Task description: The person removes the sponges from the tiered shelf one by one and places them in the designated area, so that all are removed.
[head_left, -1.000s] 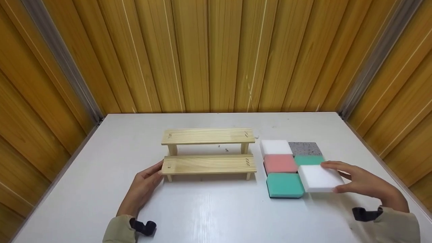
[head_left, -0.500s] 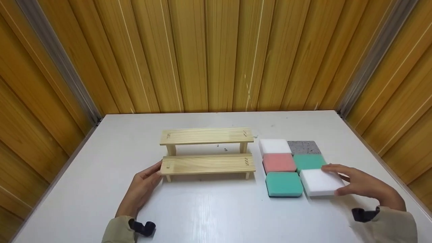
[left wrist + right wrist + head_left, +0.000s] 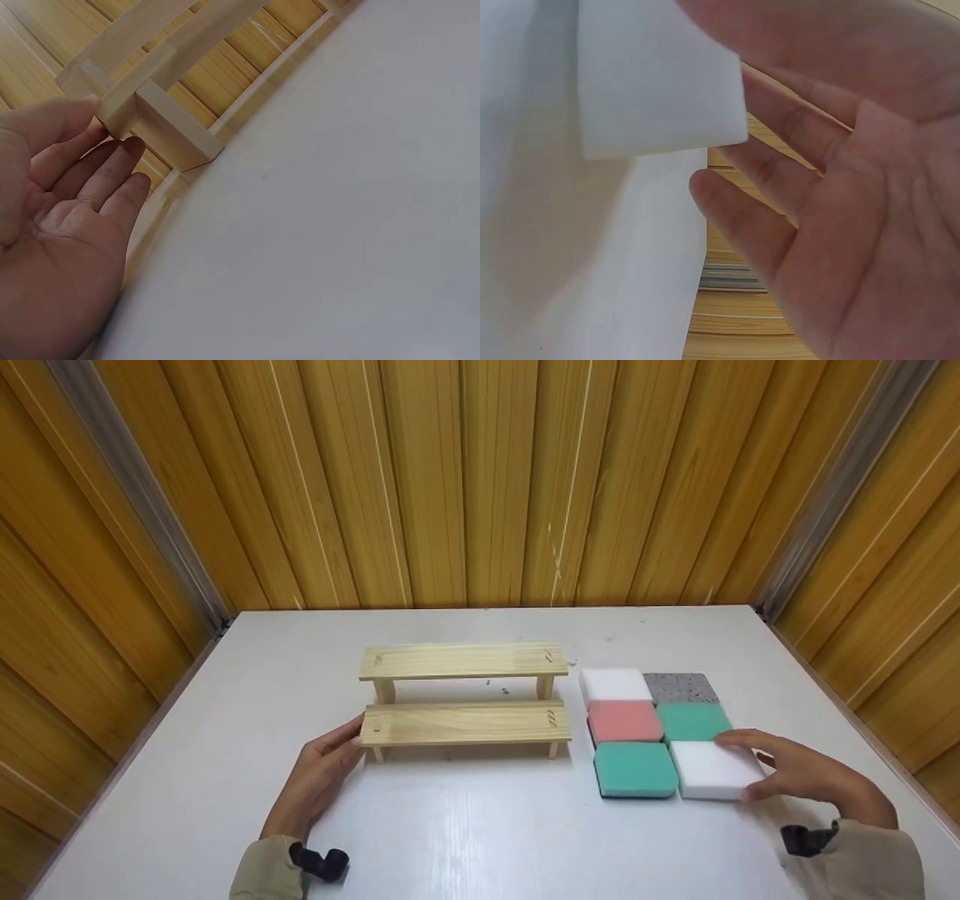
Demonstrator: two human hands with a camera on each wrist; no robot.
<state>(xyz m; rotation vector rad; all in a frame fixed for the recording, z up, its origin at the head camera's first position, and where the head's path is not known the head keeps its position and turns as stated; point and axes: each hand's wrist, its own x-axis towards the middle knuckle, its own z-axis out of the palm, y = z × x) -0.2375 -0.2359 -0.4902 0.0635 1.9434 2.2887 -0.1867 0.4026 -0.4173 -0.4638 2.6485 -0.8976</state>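
A two-step wooden stand stands on the white table. My left hand is at the left end of its lower step; in the left wrist view the thumb and fingers pinch the board end. At the right, my right hand holds a white sponge block by its right side, thumb at the near edge and fingers at the far edge. The right wrist view has the white block between thumb and fingers. It lies at the near right corner of a group of sponges.
Left of the held block lies a green sponge. Behind are a pink sponge, another green sponge, a second white block and a speckled grey piece. A wood-patterned wall rises behind the table.
My right hand has lowered the white sponge block from just above the table to its place beside the near green sponge. My left hand stays at the stand.
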